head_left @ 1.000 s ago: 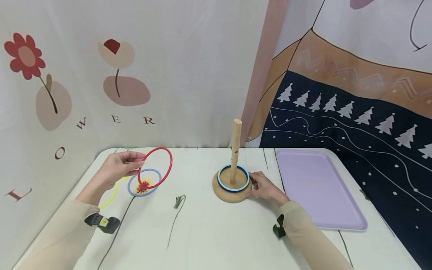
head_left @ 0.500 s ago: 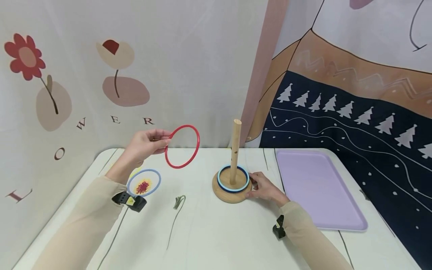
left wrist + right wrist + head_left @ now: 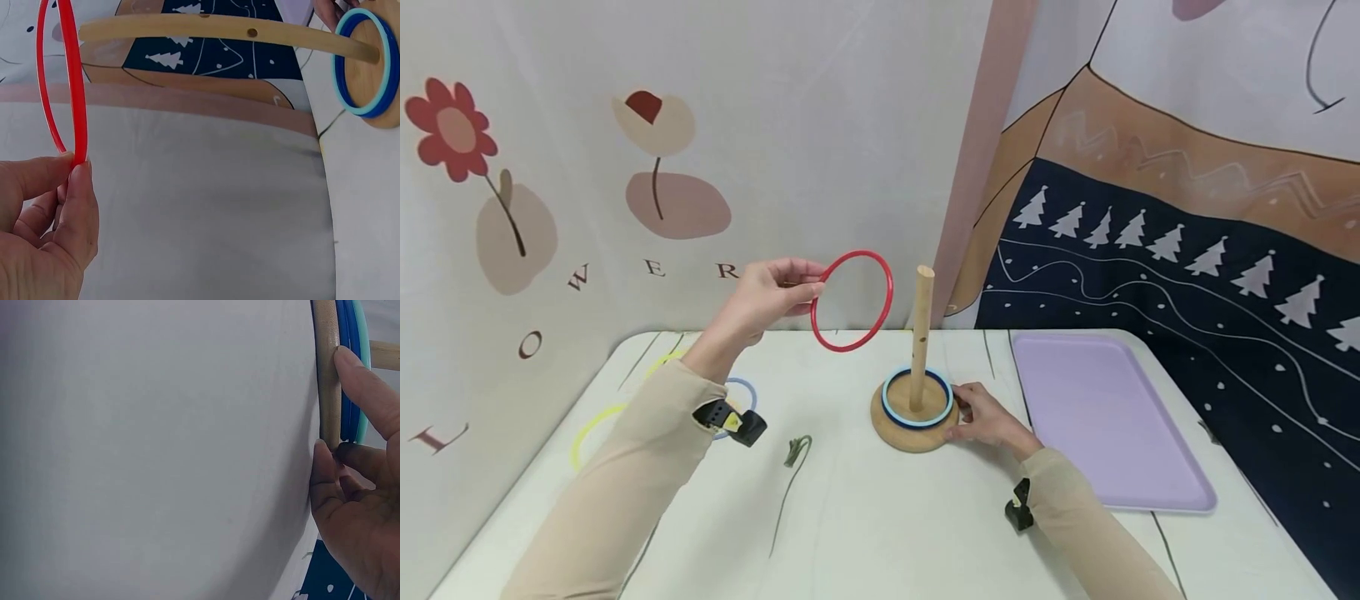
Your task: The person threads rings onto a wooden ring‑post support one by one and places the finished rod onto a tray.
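My left hand pinches a red ring by its left side, between thumb and fingers, holding it tilted in the air just left of the wooden peg. The peg rises from a round wooden base. Around its foot lie a light blue ring and dark blue rings beneath it, stacked on the base. My right hand grips the base's right edge, with the thumb on the upper side and fingers at the rim.
A blue ring and yellow rings lie on the left of the white table, partly hidden by my left forearm. A lilac tray lies to the right. A printed cloth hangs behind the table.
My left hand has lifted the red ring from over the blue ring and carried it up and right toward the peg. The right hand has stayed at the base.
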The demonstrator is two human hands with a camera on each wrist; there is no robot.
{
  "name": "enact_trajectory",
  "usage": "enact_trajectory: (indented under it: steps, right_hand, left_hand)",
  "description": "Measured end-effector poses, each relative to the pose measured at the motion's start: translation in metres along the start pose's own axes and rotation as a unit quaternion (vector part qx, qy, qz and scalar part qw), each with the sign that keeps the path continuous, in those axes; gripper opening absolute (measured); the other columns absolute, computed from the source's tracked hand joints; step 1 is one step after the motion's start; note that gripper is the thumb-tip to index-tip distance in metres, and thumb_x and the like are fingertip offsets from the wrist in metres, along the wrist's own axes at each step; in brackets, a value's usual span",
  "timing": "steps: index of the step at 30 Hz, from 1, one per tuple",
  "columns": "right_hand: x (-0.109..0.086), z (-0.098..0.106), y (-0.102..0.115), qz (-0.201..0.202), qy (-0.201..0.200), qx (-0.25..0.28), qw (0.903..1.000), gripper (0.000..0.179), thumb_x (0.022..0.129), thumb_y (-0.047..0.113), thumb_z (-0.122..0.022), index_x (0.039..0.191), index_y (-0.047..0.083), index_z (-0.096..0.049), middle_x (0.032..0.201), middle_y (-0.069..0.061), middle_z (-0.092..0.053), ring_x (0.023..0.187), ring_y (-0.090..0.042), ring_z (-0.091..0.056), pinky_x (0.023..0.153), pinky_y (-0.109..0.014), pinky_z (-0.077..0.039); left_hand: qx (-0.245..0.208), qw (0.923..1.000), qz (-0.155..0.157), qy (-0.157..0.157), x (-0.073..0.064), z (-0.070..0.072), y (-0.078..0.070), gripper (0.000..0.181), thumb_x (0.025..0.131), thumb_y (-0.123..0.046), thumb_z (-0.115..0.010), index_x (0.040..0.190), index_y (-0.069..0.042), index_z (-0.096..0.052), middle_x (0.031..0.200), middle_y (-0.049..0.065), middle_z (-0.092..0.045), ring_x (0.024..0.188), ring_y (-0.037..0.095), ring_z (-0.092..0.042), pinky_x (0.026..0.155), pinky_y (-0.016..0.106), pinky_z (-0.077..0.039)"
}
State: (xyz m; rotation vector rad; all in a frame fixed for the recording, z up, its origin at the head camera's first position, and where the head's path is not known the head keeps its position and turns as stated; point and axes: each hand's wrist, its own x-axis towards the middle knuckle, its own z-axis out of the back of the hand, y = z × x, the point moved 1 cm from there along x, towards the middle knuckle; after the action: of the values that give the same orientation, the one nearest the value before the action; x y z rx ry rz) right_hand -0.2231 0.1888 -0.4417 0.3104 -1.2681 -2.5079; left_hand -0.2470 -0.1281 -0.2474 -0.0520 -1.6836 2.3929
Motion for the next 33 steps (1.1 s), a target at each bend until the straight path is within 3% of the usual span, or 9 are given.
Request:
enact_trajectory:
  steps: [5,10,19,22,29,33]
  right_hand:
    - [-0.001,-0.001,-0.003,0.022,0.001,0.023,0.9995,0.081,0.073,0.012,-0.081,0.138,-0.01,-0.037,0.119,-0.024,-0.039,0.097,-0.025,-0.044,0.074,-0.022,-0.04]
    - [0.0,0.0,-0.011,0.069,0.0,0.026,0.9972,0.083,0.074,0.023,-0.081,0.138,-0.009,-0.039,0.114,-0.022,-0.039,0.092,-0.021,-0.044,0.071,-0.02,-0.04]
    - [0.0,0.0,-0.002,0.012,0.0,0.008,0.9999,0.081,0.073,0.004,-0.078,0.138,-0.012,-0.034,0.12,-0.024,-0.038,0.094,-0.023,-0.043,0.069,-0.018,-0.037]
    - [0.0,0.0,-0.004,0.015,0.0,0.01,0.9998,0.081,0.073,0.006,-0.079,0.138,-0.012,-0.034,0.12,-0.024,-0.038,0.095,-0.024,-0.043,0.07,-0.019,-0.038]
    - [0.004,0.0,-0.022,0.075,0.002,0.001,0.9972,0.087,0.075,0.031,-0.08,0.138,-0.01,-0.037,0.115,-0.022,-0.038,0.092,-0.021,-0.045,0.07,-0.021,-0.042]
    - [0.002,0.001,-0.009,0.036,0.006,0.006,0.9993,0.082,0.075,0.019,-0.08,0.137,-0.012,-0.037,0.118,-0.025,-0.038,0.095,-0.026,-0.045,0.073,-0.022,-0.041]
  left_hand:
    - [-0.007,0.9999,-0.005,0.006,0.009,-0.014,-0.009,0.032,0.087,-0.013,-0.068,0.116,-0.001,-0.062,0.094,0.003,-0.064,0.08,0.013,-0.062,0.073,0.024,-0.057]
    - [-0.01,0.9998,-0.008,0.016,0.017,-0.031,-0.017,0.031,0.087,-0.011,-0.067,0.116,-0.002,-0.062,0.103,0.013,-0.062,0.085,0.018,-0.062,0.075,0.027,-0.057]
    - [-0.016,0.9995,0.006,0.028,0.032,-0.059,-0.021,0.027,0.087,-0.008,-0.066,0.114,-0.002,-0.063,0.106,0.019,-0.062,0.084,0.019,-0.061,0.08,0.035,-0.057]
    - [-0.015,0.9994,0.013,0.029,0.036,-0.066,-0.016,0.027,0.087,-0.008,-0.066,0.113,-0.002,-0.064,0.103,0.016,-0.063,0.083,0.018,-0.061,0.079,0.033,-0.057]
    - [-0.012,0.9981,0.05,0.035,0.042,-0.082,0.007,0.023,0.087,-0.007,-0.066,0.11,-0.003,-0.065,0.105,0.018,-0.063,0.085,0.022,-0.061,0.081,0.035,-0.056]
    - [-0.008,0.9961,0.079,0.039,0.042,-0.091,0.03,0.023,0.087,-0.004,-0.065,0.11,-0.002,-0.065,0.103,0.018,-0.063,0.086,0.022,-0.061,0.083,0.038,-0.056]
